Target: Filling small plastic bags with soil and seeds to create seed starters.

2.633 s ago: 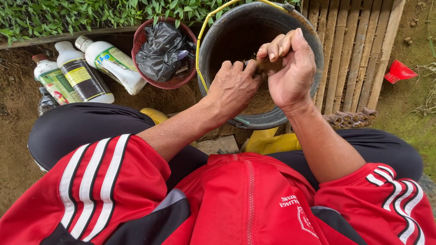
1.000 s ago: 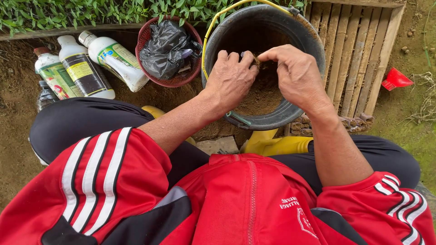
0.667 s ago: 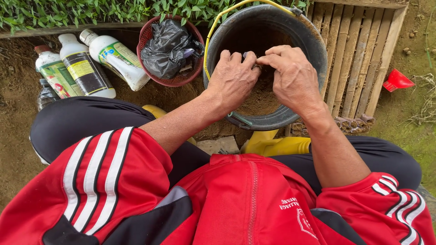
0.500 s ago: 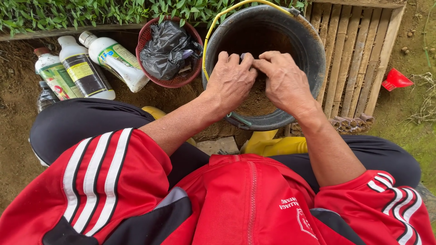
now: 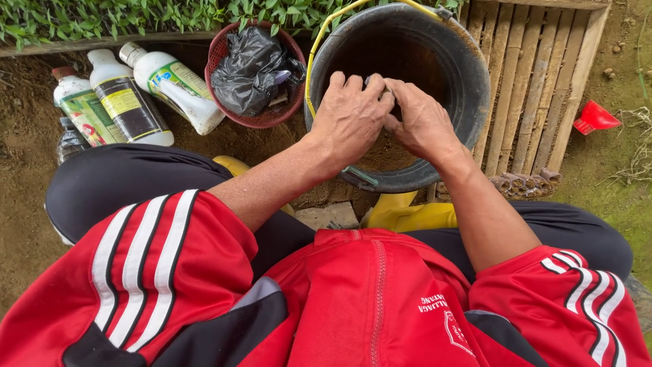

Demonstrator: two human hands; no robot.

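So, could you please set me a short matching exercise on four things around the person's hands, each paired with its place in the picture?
Things:
1. bucket
2. black bag
3. white bottles
4. red scoop

Places:
A. lying on the soil at the far left
B. on the ground at the right edge, beyond the slatted tray
C. under both hands, left hand and right hand, with soil inside
D. inside the red basket

Pairs: 1-C, 2-D, 3-A, 4-B
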